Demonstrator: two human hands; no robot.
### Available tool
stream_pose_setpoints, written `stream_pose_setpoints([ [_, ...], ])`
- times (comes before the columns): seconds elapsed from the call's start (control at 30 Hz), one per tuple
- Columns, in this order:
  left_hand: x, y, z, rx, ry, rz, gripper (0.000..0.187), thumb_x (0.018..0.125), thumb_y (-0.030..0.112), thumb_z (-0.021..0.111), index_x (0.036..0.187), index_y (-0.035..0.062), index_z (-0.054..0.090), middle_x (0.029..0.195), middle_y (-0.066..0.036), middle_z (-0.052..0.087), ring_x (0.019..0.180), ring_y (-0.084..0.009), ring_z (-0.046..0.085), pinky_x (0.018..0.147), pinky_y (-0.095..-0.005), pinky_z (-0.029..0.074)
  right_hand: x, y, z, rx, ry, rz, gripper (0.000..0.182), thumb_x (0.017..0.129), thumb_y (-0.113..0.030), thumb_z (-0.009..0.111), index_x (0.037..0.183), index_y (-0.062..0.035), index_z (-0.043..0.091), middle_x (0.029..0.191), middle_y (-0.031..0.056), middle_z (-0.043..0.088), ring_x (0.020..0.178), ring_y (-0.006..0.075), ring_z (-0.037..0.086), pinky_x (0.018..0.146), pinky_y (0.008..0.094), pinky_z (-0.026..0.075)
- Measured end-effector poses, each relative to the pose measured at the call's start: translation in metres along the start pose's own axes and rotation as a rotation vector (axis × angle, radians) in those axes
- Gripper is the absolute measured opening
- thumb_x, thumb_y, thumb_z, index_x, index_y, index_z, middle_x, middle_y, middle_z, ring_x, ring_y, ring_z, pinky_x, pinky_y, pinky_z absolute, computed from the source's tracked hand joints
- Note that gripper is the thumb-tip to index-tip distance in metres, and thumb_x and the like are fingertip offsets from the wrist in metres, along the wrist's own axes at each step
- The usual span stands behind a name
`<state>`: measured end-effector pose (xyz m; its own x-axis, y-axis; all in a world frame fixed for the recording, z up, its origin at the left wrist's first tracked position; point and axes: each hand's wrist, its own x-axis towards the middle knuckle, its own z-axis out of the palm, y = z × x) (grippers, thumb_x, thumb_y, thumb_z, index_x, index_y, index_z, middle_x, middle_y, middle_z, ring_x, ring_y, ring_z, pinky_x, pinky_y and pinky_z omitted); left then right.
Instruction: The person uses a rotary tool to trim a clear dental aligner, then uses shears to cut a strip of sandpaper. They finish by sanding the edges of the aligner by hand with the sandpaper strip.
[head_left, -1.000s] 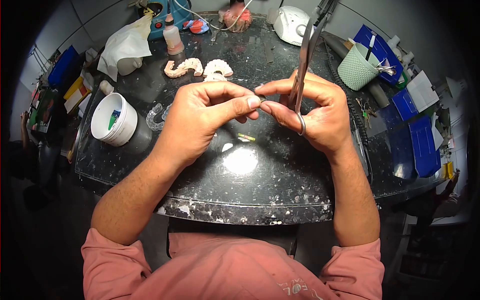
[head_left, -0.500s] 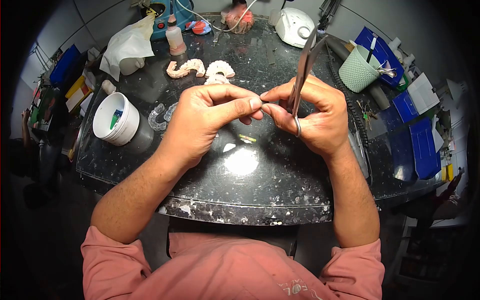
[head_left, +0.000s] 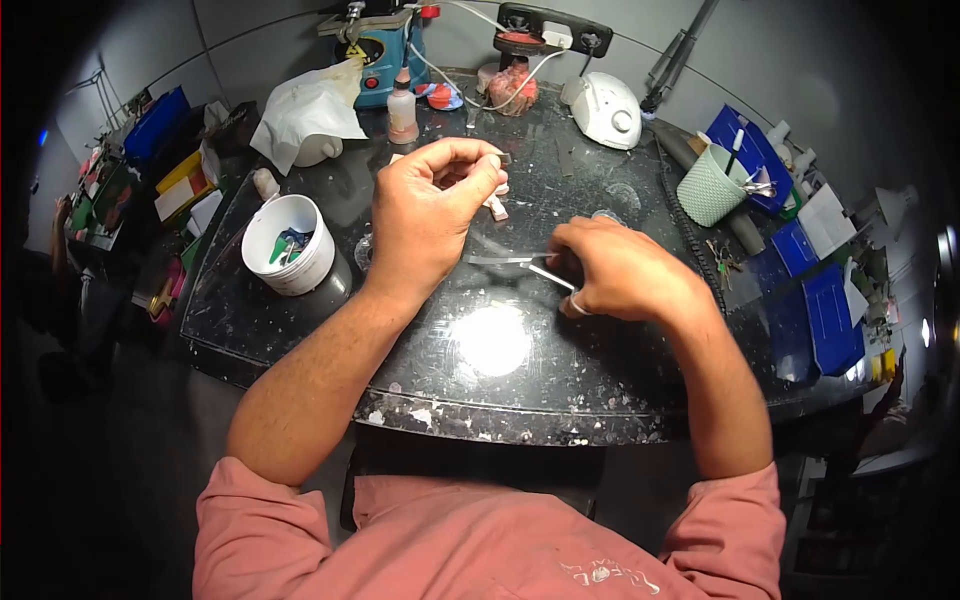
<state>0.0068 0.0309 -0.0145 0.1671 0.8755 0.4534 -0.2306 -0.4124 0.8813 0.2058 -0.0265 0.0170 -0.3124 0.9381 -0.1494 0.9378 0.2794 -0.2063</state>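
Note:
Raised over the middle of the black table, my left hand (head_left: 425,205) pinches a small dark piece (head_left: 503,159) between thumb and index finger. To its right and lower down, my right hand (head_left: 630,268) is wrapped round the handles of metal scissors (head_left: 548,275), whose blades point left and look blurred. The hands are apart. Just behind the fingers of my left hand, pale dental models (head_left: 497,205) show in part, mostly hidden by that hand. A clear piece lies left of my left wrist, largely covered.
A white tub (head_left: 288,245) with small items stands at left. At the back are a pink-liquid bottle (head_left: 402,112), a white device (head_left: 603,110) and a blue machine (head_left: 375,65). A green basket (head_left: 712,185), keys (head_left: 722,258) and blue trays (head_left: 833,315) are at right.
My right hand has moved away from my left hand, and the scissors have swung from upright to low, pointing left. My left hand still pinches the small piece. The camera view has shifted.

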Motion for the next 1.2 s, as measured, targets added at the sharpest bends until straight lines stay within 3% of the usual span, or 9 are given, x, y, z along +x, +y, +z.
stream_pose_setpoints([
  [0.17,-0.001,-0.005,0.004,-0.021,-0.087,-0.028,0.013,0.092,0.007,0.063,0.097,-0.0031,0.067,0.086,-0.006,0.069,0.076,-0.0080,0.064,0.070,-0.0210,0.051,0.021,-0.026,-0.027,-0.164,-0.407,0.118,0.093,0.057,-0.024,0.087,0.136,-0.0074,0.042,0.138,0.0129,0.042,0.125,0.0339,0.047,0.101,0.0420,0.044],
  [0.3,-0.008,-0.003,0.009,0.096,-0.097,0.073,0.010,0.090,0.008,0.064,0.095,-0.0002,0.068,0.082,-0.003,0.068,0.075,-0.0065,0.062,0.071,-0.0202,0.049,0.014,-0.021,-0.033,-0.017,-0.341,-0.008,0.116,0.053,-0.029,0.090,0.150,-0.0177,0.025,0.150,0.0126,0.031,0.130,0.0353,0.044,0.104,0.0434,0.042],
  [0.4,-0.012,-0.003,0.013,0.224,-0.086,0.170,0.009,0.088,0.009,0.067,0.094,0.0020,0.069,0.081,0.000,0.068,0.076,-0.0055,0.062,0.075,-0.0208,0.047,0.007,-0.015,-0.024,-0.102,-0.291,-0.005,0.112,0.054,-0.035,0.090,0.147,-0.0168,0.030,0.147,0.0157,0.033,0.133,0.0359,0.038,0.106,0.0474,0.039],
  [0.57,-0.015,-0.003,0.022,0.278,-0.114,0.182,0.011,0.088,0.008,0.067,0.096,0.0003,0.069,0.084,0.000,0.067,0.078,-0.0052,0.060,0.075,-0.0207,0.046,0.019,-0.005,0.005,0.129,-0.224,-0.104,0.076,0.055,-0.028,0.089,0.118,-0.0103,0.051,0.120,0.0144,0.054,0.112,0.0334,0.053,0.092,0.0456,0.045],
  [0.73,-0.015,-0.011,0.020,0.360,-0.073,0.246,0.008,0.085,0.008,0.069,0.091,0.0026,0.070,0.074,0.005,0.062,0.063,-0.0010,0.048,0.057,-0.0177,0.037,0.027,-0.021,-0.008,0.153,-0.650,-0.102,0.050,0.062,-0.023,0.083,0.105,-0.0101,0.060,0.096,0.0065,0.064,0.092,0.0226,0.058,0.080,0.0356,0.045],
  [0.8,-0.017,-0.008,0.017,0.383,-0.051,0.273,0.008,0.083,0.008,0.069,0.089,0.0029,0.070,0.075,0.004,0.063,0.064,-0.0023,0.050,0.061,-0.0197,0.040,0.019,-0.016,-0.025,0.227,-0.481,-0.102,0.032,0.070,-0.027,0.078,0.094,-0.0091,0.066,0.087,0.0033,0.066,0.084,0.0168,0.060,0.074,0.0312,0.047],
  [0.93,-0.025,0.011,0.023,0.493,-0.119,0.416,0.009,0.080,0.007,0.069,0.088,0.0028,0.071,0.080,-0.005,0.068,0.071,-0.0120,0.060,0.066,-0.0262,0.047,-0.009,0.014,-0.031,0.607,0.339,-0.234,0.030,0.084,-0.029,0.072,0.097,-0.0030,0.069,0.082,0.0048,0.068,0.074,0.0125,0.062,0.069,0.0282,0.051],
  [1.07,-0.044,0.015,0.054,0.388,-0.234,0.382,0.007,0.080,0.009,0.067,0.082,0.0032,0.066,0.076,-0.008,0.065,0.072,-0.0202,0.061,0.067,-0.0326,0.048,-0.059,0.013,-0.012,0.825,0.466,-0.254,0.020,0.085,-0.015,0.070,0.099,-0.0003,0.071,0.091,0.0087,0.071,0.082,0.0130,0.065,0.078,0.0268,0.052],
  [1.2,-0.050,0.011,0.090,0.455,-0.345,0.611,0.007,0.077,0.005,0.068,0.081,0.0026,0.062,0.071,-0.009,0.058,0.067,-0.0244,0.056,0.064,-0.0343,0.047,-0.106,0.015,0.003,0.514,0.729,-0.099,0.012,0.082,-0.003,0.071,0.094,-0.0006,0.071,0.088,0.0067,0.070,0.078,0.0110,0.065,0.073,0.0242,0.052],
])
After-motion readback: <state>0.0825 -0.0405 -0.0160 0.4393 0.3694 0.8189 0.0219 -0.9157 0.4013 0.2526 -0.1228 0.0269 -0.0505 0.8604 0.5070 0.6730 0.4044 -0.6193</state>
